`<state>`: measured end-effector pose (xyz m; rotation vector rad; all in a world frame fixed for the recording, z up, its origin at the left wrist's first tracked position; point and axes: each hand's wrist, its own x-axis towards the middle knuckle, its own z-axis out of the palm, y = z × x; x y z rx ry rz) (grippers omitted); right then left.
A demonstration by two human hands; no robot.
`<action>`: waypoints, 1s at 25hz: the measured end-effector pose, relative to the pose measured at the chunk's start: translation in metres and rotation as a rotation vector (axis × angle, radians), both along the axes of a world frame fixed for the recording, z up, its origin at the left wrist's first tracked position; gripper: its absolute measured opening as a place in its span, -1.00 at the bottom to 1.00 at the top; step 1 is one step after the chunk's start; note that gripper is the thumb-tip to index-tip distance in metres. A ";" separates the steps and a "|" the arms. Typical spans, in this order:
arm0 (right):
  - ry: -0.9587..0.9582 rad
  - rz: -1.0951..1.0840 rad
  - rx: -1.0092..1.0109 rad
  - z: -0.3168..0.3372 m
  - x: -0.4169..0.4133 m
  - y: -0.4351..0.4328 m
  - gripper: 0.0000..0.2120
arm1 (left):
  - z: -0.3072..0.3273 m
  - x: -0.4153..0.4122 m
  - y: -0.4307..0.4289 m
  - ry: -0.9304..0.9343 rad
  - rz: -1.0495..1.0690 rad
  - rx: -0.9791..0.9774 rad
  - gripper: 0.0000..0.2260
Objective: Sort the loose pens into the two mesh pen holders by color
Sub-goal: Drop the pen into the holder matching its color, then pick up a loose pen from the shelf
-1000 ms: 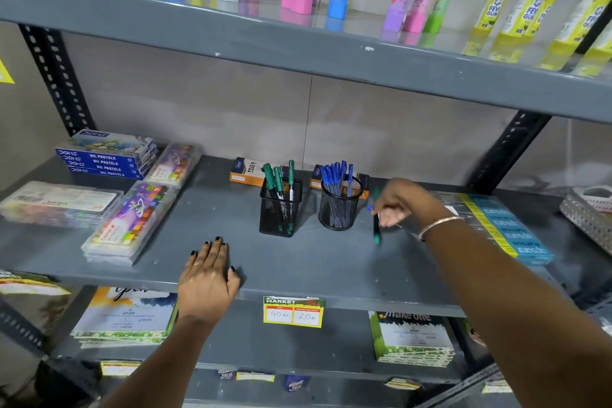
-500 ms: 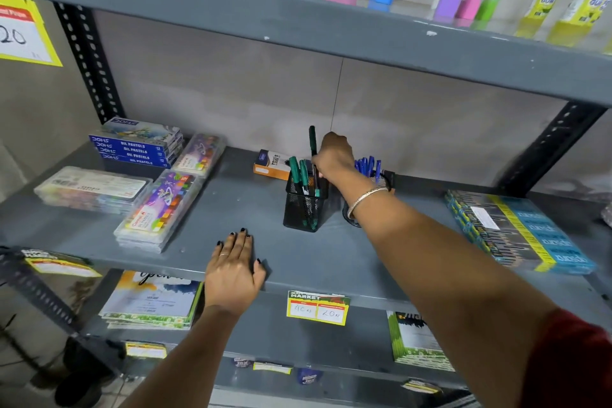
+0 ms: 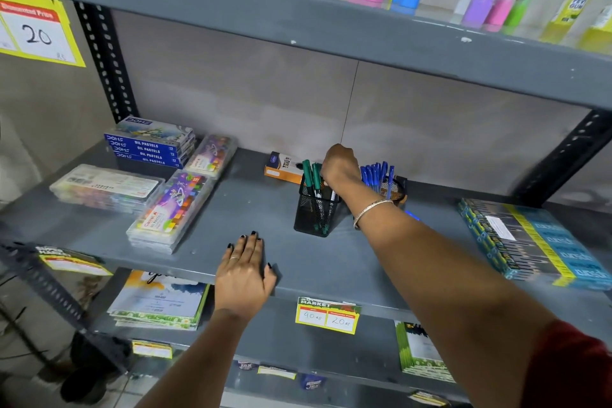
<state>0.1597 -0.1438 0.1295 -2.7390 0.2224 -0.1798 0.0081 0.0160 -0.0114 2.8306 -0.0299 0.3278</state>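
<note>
The right hand [image 3: 341,166] hangs curled over the square black mesh holder [image 3: 317,210]; whether its fingers pinch a pen I cannot tell. Green pens [image 3: 311,175] stand just left of the knuckles. Blue pens [image 3: 376,174] fill the round mesh holder [image 3: 394,189] beside. The left hand [image 3: 243,275] lies flat, fingers together, gripping nothing, on the smooth grey metal shelf [image 3: 198,262].

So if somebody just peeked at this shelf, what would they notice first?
Probably the right hand reaching over the square black mesh pen holder full of green pens, mid-shelf. Just right of it, mostly hidden behind the wrist, a round mesh holder bristles with blue pens. The left hand lies flat on the front edge of the grey metal shelf.
</note>
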 end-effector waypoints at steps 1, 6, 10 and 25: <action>0.003 -0.003 0.008 -0.001 0.003 0.000 -0.80 | 0.000 0.000 0.000 0.003 0.003 0.002 -0.48; -0.016 -0.089 0.053 -0.001 0.019 -0.012 -0.80 | 0.002 -0.001 0.000 -0.019 -0.005 -0.002 -0.49; -0.048 -0.124 0.107 0.003 0.027 -0.033 -0.84 | -0.001 -0.001 0.001 -0.037 -0.001 -0.020 -0.50; -0.211 -0.354 0.232 0.016 -0.004 -0.118 -0.77 | -0.003 0.000 0.000 -0.012 0.000 -0.029 -0.49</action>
